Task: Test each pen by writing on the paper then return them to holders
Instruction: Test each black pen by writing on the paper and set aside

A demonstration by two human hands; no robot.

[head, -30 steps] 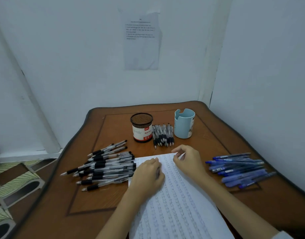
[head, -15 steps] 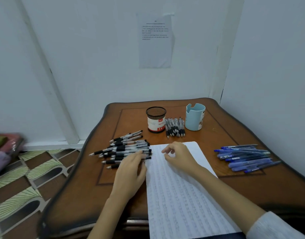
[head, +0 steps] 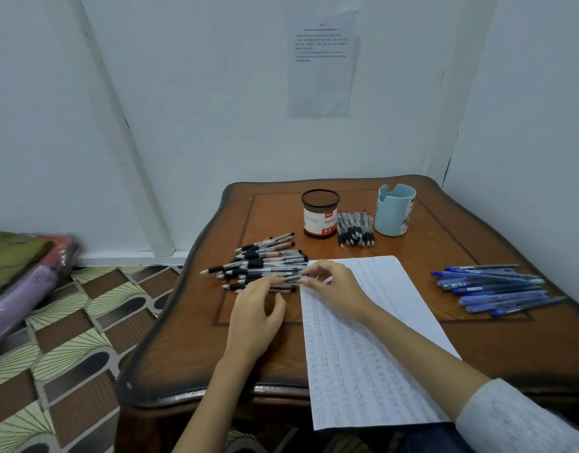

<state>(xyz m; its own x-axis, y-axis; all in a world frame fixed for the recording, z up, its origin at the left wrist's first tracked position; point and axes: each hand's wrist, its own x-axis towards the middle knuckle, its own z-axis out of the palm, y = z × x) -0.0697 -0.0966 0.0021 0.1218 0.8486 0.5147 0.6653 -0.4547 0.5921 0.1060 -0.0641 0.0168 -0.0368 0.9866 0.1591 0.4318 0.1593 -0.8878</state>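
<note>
"Fingers (head: 316,273) of the right hand (head: 335,291): condition?"

"Curled. Thumb and forefinger tips pinch the right end of one black pen (head: 293,280), which lies at the near right edge of the pile of black pens (head: 265,266). The hand rests on the far left corner of the paper (head: 363,338)."

"Left hand (head: 253,310)?"

"It lies just left of the paper, with the fingers reaching onto the near side of the same pile and touching pens there. I cannot tell whether they grasp one. The two hands' fingertips nearly meet."

"Location of the paper?"

"Centre of the tabletop (head: 494,348), covered in rows of faint writing, its near end hanging over the near edge."

"Holders?"

"Both stand upright at the far side. The mesh holder (head: 320,214) with a red and white label is on the left and the light blue holder (head: 396,210) on the right. No pens show above either rim. A row of black pens (head: 355,228) lies flat between them, touching or nearly touching both."

"Other stock?"

"Blue pens (head: 497,289) are heaped on the right of the tabletop, well apart from the paper."

"Surroundings?"

"A printed sheet (head: 320,63) is fixed to the far wall, its text too small to read. A patterned floor (head: 69,322) shows on the left. A grey sleeve (head: 517,420) covers the right forearm."
</note>
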